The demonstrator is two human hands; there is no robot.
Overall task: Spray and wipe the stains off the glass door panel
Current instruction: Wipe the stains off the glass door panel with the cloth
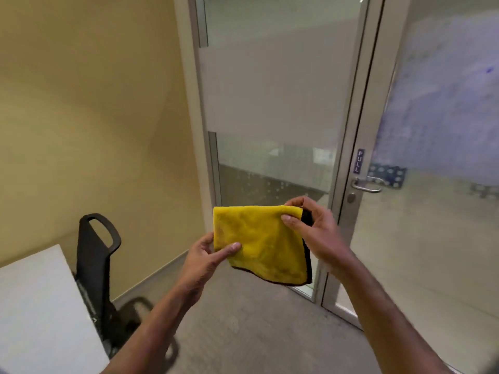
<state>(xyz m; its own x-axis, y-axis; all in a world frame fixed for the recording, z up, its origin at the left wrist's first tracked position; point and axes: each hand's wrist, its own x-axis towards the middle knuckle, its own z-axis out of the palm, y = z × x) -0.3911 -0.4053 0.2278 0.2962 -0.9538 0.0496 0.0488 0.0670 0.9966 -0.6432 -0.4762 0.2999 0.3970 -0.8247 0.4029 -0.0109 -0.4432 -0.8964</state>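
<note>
A folded yellow cloth [259, 241] with a dark edge hangs between both hands in front of me. My left hand [202, 259] pinches its lower left corner. My right hand [314, 228] grips its upper right corner. Behind the cloth stands the glass panel [272, 168] with a frosted band across its middle; small spots and droplets show on its lower clear part. No spray bottle is in view.
To the right is a glass door [432, 211] with a metal handle [368, 184] and a PULL label [359, 161]. A black chair [94, 265] and a white tabletop [40, 314] stand at the lower left against a beige wall. Grey carpet covers the floor.
</note>
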